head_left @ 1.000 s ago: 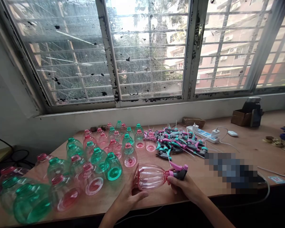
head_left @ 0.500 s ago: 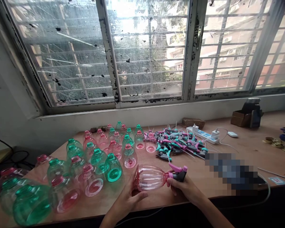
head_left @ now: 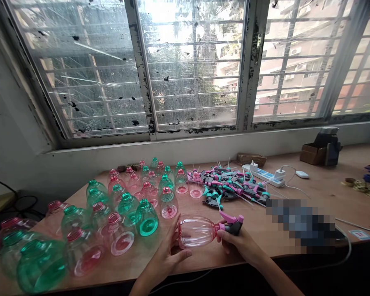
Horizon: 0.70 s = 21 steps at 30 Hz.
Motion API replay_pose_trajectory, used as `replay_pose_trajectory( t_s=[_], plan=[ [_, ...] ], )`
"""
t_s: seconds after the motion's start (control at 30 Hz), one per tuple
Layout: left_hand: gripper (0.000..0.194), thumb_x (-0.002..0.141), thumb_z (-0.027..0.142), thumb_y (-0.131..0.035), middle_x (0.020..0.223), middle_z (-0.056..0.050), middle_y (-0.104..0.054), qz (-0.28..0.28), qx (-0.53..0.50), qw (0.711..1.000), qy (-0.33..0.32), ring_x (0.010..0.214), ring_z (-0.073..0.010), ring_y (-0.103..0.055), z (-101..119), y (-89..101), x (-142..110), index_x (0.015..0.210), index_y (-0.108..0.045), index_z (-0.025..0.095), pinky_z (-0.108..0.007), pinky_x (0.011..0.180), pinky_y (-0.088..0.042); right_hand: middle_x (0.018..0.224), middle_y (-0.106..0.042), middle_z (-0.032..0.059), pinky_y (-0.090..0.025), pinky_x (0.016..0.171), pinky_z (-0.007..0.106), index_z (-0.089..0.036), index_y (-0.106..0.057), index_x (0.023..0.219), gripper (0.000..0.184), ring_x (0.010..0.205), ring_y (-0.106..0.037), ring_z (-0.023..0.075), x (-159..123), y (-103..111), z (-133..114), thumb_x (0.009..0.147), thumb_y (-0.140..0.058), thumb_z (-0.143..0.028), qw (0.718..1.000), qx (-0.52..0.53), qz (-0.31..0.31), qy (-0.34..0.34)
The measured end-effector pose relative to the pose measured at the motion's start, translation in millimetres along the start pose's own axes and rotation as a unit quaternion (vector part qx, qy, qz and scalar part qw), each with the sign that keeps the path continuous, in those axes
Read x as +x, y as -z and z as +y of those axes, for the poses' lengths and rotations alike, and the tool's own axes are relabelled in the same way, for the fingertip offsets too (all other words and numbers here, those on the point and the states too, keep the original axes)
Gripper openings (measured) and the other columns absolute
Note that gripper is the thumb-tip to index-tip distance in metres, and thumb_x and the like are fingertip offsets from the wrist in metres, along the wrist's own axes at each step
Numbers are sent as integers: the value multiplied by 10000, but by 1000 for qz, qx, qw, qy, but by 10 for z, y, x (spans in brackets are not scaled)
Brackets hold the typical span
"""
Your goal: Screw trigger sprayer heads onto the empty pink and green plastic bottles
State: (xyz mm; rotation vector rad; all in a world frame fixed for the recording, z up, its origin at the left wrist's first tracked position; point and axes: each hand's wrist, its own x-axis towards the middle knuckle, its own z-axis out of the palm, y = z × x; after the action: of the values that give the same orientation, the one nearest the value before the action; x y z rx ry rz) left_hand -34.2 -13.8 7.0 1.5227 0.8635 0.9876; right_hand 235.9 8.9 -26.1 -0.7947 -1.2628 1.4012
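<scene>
A clear pink spray bottle (head_left: pixel 196 232) lies on its side between my hands, above the front of the table. Around its base end is my left hand (head_left: pixel 170 246), the fingers behind it and the thumb below. My right hand (head_left: pixel 234 242) grips the collar at the neck, where a pink and black trigger spray head (head_left: pixel 232 222) is fitted. Part of the right fingers is hidden behind the neck. To the left stand several headless bottles, among them a green bottle (head_left: pixel 147 218) and a pink bottle (head_left: pixel 118 234).
Behind my hands lies a pile of trigger spray heads (head_left: pixel 231 183) with thin tubes. A white power strip (head_left: pixel 265 176) with plugs, a brown box (head_left: pixel 313 154) and a blurred-out flat object (head_left: pixel 302 224) are at the right. Windows (head_left: pixel 191 65) line the wall behind the wooden table (head_left: pixel 172 269).
Almost nothing differs. The bottle and my right hand have shifted very slightly; both hands keep their hold on the spray bottle.
</scene>
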Motion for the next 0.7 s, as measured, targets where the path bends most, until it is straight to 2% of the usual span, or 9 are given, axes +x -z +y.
replay_pose_trajectory(
  t_s=[0.13, 0.27, 0.4, 0.53, 0.7],
  plan=[
    [943, 830, 364, -765, 1228, -76, -647, 3, -17, 1000, 8, 1193, -284, -570, -25, 35, -8, 1573, -187, 323, -460, 1100, -406, 701, -682, 5, -380, 504, 264, -179, -642, 986, 401, 478, -529, 119, -2, 2, 2, 785, -802, -487, 1000, -5, -4, 1],
    [898, 820, 396, -772, 1334, -101, -610, -1, -41, 999, 27, 1226, -297, -561, -45, 50, 1, 1557, -266, 307, -463, 1102, -400, 686, -673, -2, -375, 502, 265, -182, -651, 988, 447, 472, -521, 120, 3, 8, 13, 748, -821, -518, 1000, -8, -1, 1],
    [935, 811, 334, -788, 1540, -78, -452, -5, -22, 1000, 6, 1372, -311, -449, -22, 31, 1, 1555, -224, 383, -452, 1134, -386, 722, -692, 9, -369, 499, 263, -188, -634, 1000, 423, 471, -523, 118, 2, 8, 0, 776, -804, -505, 1000, -5, -5, -1],
    [931, 830, 317, -772, 1515, -85, -491, 3, 11, 1000, -3, 1423, -315, -393, 12, 15, -13, 1562, -198, 374, -470, 1167, -346, 711, -683, 8, -369, 496, 261, -181, -628, 953, 344, 472, -530, 115, 4, 6, -4, 827, -769, -468, 1000, -3, -11, 4],
    [921, 832, 402, -762, 1617, -79, -369, -5, -9, 1000, 14, 1475, -315, -330, 30, 23, -20, 1565, -208, 350, -455, 1214, -283, 702, -679, 2, -380, 500, 263, -182, -630, 960, 335, 474, -532, 116, 0, -3, -7, 834, -765, -462, 1000, 2, -9, 8]
  ],
)
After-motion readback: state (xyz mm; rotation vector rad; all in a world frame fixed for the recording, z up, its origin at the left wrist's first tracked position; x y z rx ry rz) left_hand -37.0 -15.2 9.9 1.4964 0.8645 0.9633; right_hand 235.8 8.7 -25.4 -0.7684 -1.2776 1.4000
